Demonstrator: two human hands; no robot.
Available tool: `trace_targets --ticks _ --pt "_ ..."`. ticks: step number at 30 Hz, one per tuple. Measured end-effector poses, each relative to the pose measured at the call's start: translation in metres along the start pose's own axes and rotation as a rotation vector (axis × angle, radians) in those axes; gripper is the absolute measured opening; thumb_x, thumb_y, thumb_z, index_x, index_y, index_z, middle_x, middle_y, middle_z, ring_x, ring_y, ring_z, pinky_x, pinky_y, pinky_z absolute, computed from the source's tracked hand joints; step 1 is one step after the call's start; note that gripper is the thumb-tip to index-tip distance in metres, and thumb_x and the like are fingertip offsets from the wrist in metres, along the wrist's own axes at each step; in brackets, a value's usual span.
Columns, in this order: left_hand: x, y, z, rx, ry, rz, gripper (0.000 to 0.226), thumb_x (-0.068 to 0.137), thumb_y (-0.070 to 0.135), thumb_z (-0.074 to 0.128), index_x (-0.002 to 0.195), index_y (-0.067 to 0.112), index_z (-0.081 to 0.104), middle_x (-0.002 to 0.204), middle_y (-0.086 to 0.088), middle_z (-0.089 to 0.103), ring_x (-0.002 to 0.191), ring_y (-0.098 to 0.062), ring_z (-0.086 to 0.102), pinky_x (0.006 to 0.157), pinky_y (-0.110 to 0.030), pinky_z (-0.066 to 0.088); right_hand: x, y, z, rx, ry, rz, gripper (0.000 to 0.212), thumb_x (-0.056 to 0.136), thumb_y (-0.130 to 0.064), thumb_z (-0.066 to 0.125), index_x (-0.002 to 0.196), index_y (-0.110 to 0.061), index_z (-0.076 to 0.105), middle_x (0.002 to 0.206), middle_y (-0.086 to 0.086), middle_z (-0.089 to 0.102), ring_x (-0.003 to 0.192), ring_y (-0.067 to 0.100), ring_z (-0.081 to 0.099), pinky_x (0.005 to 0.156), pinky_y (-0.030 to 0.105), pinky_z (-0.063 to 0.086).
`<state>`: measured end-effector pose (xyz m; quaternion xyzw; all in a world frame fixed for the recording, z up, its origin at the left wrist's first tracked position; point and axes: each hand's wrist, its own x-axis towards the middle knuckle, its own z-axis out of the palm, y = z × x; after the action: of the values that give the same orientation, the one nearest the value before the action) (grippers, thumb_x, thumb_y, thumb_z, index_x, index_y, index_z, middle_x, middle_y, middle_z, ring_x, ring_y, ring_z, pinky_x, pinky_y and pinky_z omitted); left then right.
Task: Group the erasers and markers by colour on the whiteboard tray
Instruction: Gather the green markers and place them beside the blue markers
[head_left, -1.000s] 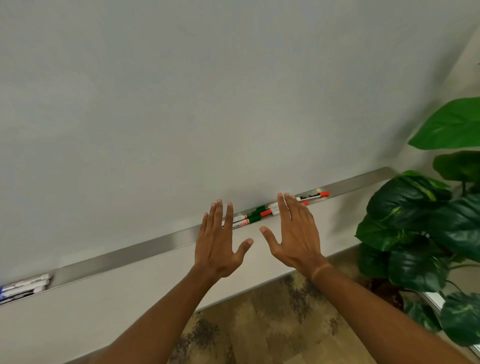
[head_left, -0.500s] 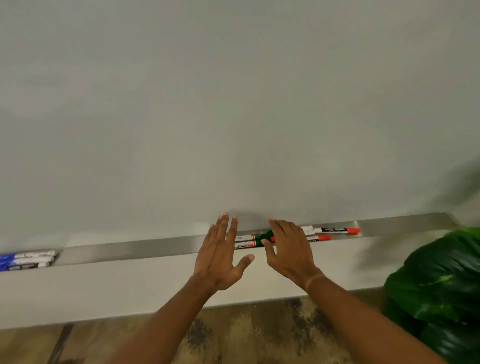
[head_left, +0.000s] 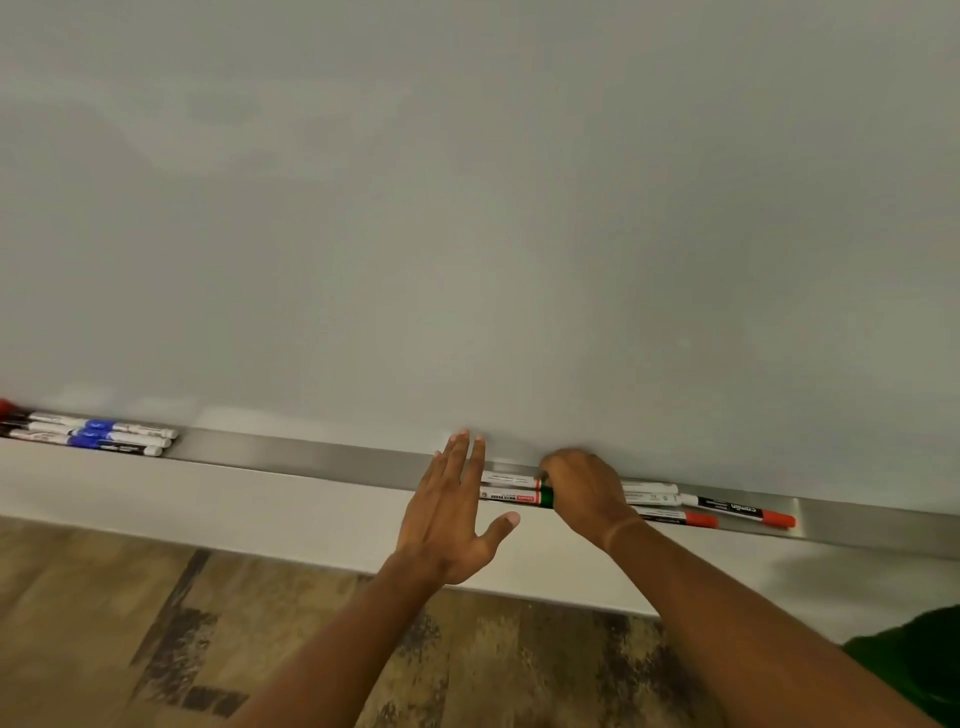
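Note:
A long metal tray (head_left: 311, 457) runs under the whiteboard (head_left: 467, 208). Several markers lie in a cluster on it. My right hand (head_left: 584, 493) is curled down over that cluster and grips a green-capped marker (head_left: 544, 496). White marker barrels (head_left: 506, 491) stick out to its left. Two red-capped markers (head_left: 743, 512) lie to its right. My left hand (head_left: 452, 512) hovers flat with straight fingers just left of the cluster, holding nothing. Far left on the tray lie several blue-capped markers (head_left: 93, 434). No eraser is in sight.
A red cap (head_left: 4, 406) shows at the tray's far left edge. A green plant leaf (head_left: 914, 660) sits at the lower right corner. Patterned floor (head_left: 156, 623) lies below the white wall strip.
The view has swung right and closer to the tray. My right hand dropped onto the marker cluster and its fingers curled over the green-capped marker. My left hand stayed flat beside it.

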<state>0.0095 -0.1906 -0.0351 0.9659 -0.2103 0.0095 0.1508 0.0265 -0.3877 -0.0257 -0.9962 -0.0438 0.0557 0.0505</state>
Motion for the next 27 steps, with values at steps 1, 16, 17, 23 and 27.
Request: trace_targets --ticks 1,16,17,23,27 --pt "0.0003 -0.0013 -0.0004 0.0 -0.001 -0.004 0.098 0.078 0.082 0.008 0.152 0.022 -0.014 0.159 0.003 -0.018 0.143 -0.01 -0.024 0.112 -0.024 -0.016 0.0014 0.0002 -0.0001 -0.023 -0.02 -0.003 0.018 0.082 -0.003 0.059 0.092 -0.016 0.065 0.094 0.005 0.067 0.086 0.026 0.064 0.069 0.033 0.05" --pt "0.0013 -0.0074 0.0016 -0.158 -0.031 -0.081 0.097 0.081 0.078 0.022 0.154 0.021 -0.006 0.163 0.001 -0.006 0.148 -0.009 -0.008 0.114 -0.026 -0.001 0.0081 -0.004 -0.0042 -0.19 -0.108 -0.041 0.02 0.082 -0.001 0.061 0.098 -0.014 0.063 0.104 0.009 0.065 0.095 0.029 0.064 0.072 0.035 0.049" --pt "0.0008 -0.0084 0.0013 -0.168 -0.036 -0.086 0.097 0.081 0.078 0.022 0.154 0.021 -0.006 0.163 0.001 -0.006 0.149 -0.011 -0.006 0.114 -0.026 0.0 0.0079 -0.0044 -0.0044 -0.192 -0.109 -0.042 0.02 0.082 -0.001 0.061 0.098 -0.014 0.063 0.104 0.008 0.065 0.095 0.029 0.064 0.072 0.036 0.049" --pt "-0.0026 -0.0097 -0.0018 -0.179 -0.058 -0.094 0.098 0.079 0.08 0.019 0.154 0.022 -0.007 0.163 0.002 -0.008 0.149 -0.013 -0.005 0.113 -0.026 0.0 0.0058 -0.0065 -0.0036 -0.218 -0.119 -0.067 0.021 0.084 -0.001 0.06 0.1 -0.013 0.062 0.103 0.009 0.065 0.093 0.03 0.064 0.073 0.037 0.049" --pt "-0.0031 -0.0098 -0.0048 -0.199 -0.087 -0.104 0.097 0.08 0.078 0.022 0.154 0.023 -0.008 0.163 0.003 -0.009 0.15 -0.014 -0.005 0.117 -0.028 0.003 0.0077 -0.006 -0.0074 -0.19 -0.109 -0.083 0.02 0.082 -0.002 0.058 0.098 -0.013 0.063 0.103 0.011 0.065 0.093 0.032 0.064 0.072 0.036 0.048"
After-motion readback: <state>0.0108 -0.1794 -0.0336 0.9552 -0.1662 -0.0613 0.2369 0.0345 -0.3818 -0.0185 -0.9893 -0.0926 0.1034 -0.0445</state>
